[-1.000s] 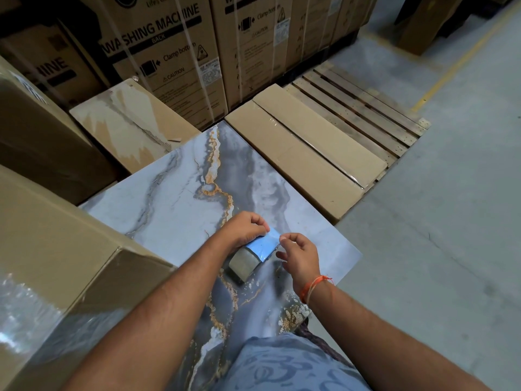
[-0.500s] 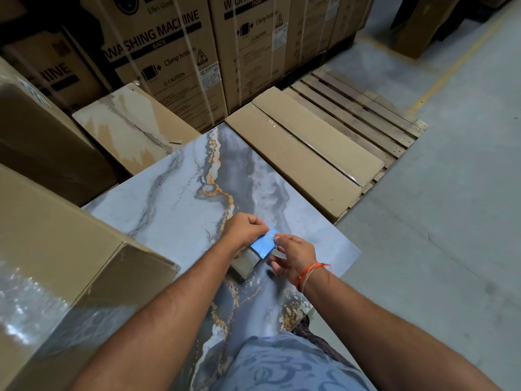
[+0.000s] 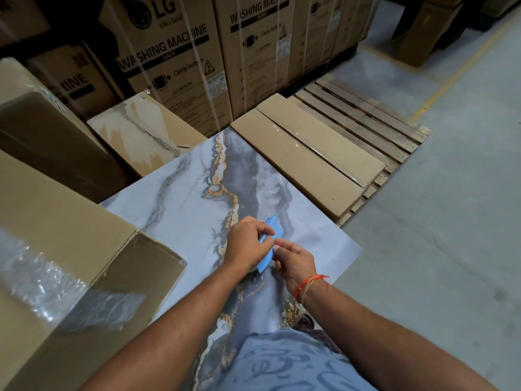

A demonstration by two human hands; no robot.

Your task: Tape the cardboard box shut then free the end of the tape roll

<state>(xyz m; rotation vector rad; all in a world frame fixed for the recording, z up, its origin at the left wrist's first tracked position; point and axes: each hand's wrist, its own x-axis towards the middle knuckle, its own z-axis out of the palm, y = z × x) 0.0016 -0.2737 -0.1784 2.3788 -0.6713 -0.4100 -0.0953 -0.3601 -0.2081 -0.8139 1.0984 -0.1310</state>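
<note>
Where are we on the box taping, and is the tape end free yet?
Taping looks done: the cardboard box at left shows clear tape across its corner. In hand: the left hand grips the blue-cored tape roll over the marbled slab, while the right hand picks at its edge. Left: no loose tape end is visible yet.

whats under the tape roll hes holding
The marbled slab lies below the tape roll, which the left hand and right hand grip. Whether it touches the slab is hidden by the hands.
</note>
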